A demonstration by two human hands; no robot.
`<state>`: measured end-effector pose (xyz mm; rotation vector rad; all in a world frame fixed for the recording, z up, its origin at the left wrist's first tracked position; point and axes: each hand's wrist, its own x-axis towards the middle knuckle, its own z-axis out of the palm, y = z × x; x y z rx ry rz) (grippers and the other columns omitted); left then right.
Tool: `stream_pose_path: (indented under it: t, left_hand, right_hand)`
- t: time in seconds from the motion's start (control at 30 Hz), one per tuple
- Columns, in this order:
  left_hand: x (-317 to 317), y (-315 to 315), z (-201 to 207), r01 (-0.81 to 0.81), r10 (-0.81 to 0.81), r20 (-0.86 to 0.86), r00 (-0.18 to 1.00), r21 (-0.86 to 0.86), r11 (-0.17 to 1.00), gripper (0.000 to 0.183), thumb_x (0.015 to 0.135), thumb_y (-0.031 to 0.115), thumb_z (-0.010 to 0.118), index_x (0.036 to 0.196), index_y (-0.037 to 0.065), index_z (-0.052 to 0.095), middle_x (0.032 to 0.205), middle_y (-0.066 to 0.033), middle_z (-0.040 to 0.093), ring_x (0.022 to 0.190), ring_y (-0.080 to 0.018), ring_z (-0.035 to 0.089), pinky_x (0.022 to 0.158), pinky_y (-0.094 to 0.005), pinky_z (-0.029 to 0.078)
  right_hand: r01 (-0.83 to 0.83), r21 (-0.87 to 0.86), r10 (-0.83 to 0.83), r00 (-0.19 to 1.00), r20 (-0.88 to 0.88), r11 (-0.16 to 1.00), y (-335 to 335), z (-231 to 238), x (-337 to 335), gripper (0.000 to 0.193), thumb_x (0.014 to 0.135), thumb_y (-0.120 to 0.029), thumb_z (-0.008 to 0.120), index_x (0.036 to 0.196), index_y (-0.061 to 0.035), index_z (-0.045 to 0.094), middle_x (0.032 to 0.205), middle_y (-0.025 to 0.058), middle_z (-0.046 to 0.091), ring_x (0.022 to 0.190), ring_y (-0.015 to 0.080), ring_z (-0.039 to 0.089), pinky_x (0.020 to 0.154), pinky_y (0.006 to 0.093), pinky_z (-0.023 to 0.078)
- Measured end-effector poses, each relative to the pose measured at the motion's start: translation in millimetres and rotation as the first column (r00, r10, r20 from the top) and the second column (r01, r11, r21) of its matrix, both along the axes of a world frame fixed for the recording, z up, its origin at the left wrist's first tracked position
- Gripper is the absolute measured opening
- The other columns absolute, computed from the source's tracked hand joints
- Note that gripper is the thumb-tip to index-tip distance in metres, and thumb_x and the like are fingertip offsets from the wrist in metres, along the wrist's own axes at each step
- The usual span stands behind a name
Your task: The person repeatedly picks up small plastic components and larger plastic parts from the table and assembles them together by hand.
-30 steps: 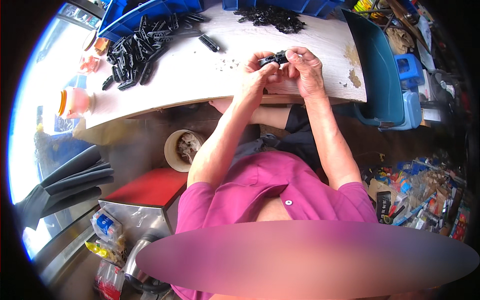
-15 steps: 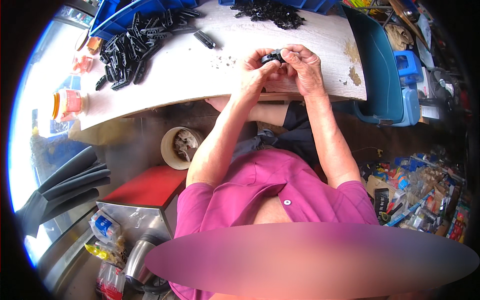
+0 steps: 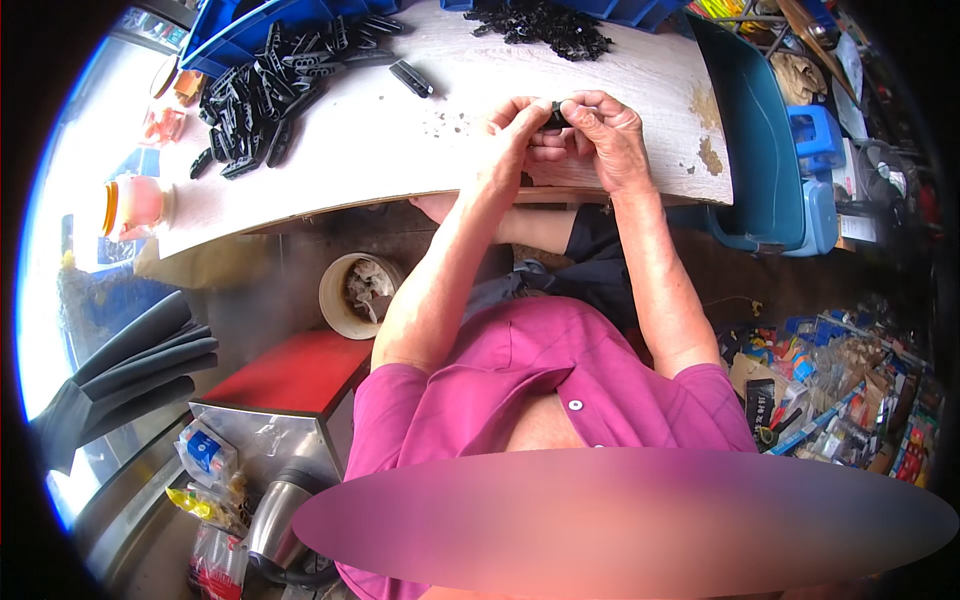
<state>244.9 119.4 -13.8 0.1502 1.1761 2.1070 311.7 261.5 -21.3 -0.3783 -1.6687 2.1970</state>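
Between my two hands, over the front edge of the pale table (image 3: 400, 150), is a small black plastic part (image 3: 556, 117), mostly hidden by the fingers. My left hand (image 3: 522, 130) pinches it from the left with thumb and fingers. From the other side my right hand (image 3: 606, 132) grips it, thumb on top. One long black plastic piece (image 3: 411, 79) lies alone on the table, left of my hands. Farther left is a heap of similar long black pieces (image 3: 250, 110). Beyond my hands sits a pile of small black parts (image 3: 540, 28).
Blue bins (image 3: 215, 35) stand along the far side. A teal tub (image 3: 745, 130) adjoins the table's right end. An orange-lidded jar (image 3: 135, 207) is at the left edge. Below are a waste bucket (image 3: 345, 300), a red-topped box (image 3: 290, 372) and a metal kettle (image 3: 277, 520).
My left hand has turned, its thumb now higher and over the black part. Less of that part shows than before. My right hand has barely moved.
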Motion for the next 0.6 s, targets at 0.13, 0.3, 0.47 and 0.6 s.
stream_pose_path:
  t: [0.13,0.3,0.47,0.6]
  left_hand:
    - [4,0,8,-0.045,0.047,0.041,0.998,-0.036,0.998,0.014,0.087,0.012,0.064,0.097,0.003,0.060,0.081,-0.0056,0.063,0.064,-0.0133,0.064,0.059,-0.0248,0.056]
    - [5,3,-4,-0.142,0.139,0.063,0.988,0.055,0.988,0.014,0.086,0.009,0.062,0.098,0.003,0.060,0.080,-0.0065,0.063,0.062,-0.0132,0.063,0.058,-0.0247,0.056]
    - [3,-3,-5,-0.128,0.120,0.099,0.988,0.086,0.988,0.013,0.086,0.008,0.061,0.099,0.003,0.060,0.081,-0.0065,0.063,0.062,-0.0132,0.063,0.059,-0.0245,0.055]
    - [3,-4,-1,-0.052,0.046,0.096,0.994,0.063,0.997,0.015,0.086,0.007,0.062,0.101,0.005,0.061,0.082,-0.0057,0.064,0.065,-0.0131,0.064,0.060,-0.0246,0.055]
  right_hand:
    - [0.020,0.044,-0.022,0.998,0.056,0.999,-2,6,0,0.018,0.083,-0.022,0.073,0.091,-0.0067,0.067,0.069,0.0002,0.064,0.055,0.0058,0.055,0.049,0.0198,0.040]
    - [-0.039,0.095,0.028,0.993,0.113,0.995,-3,16,-6,0.021,0.085,-0.027,0.069,0.083,-0.0072,0.063,0.063,-0.0008,0.058,0.050,0.0053,0.049,0.047,0.0200,0.039]
    - [-0.115,0.138,0.078,0.966,0.248,0.984,-9,19,-6,0.025,0.082,-0.027,0.069,0.071,-0.0077,0.057,0.061,-0.0037,0.048,0.050,0.0058,0.047,0.043,0.0234,0.039]
    - [-0.028,0.155,0.002,0.986,0.165,0.988,-11,9,-3,0.025,0.088,-0.030,0.065,0.079,-0.0075,0.061,0.059,-0.0018,0.052,0.046,0.0054,0.045,0.041,0.0216,0.034]
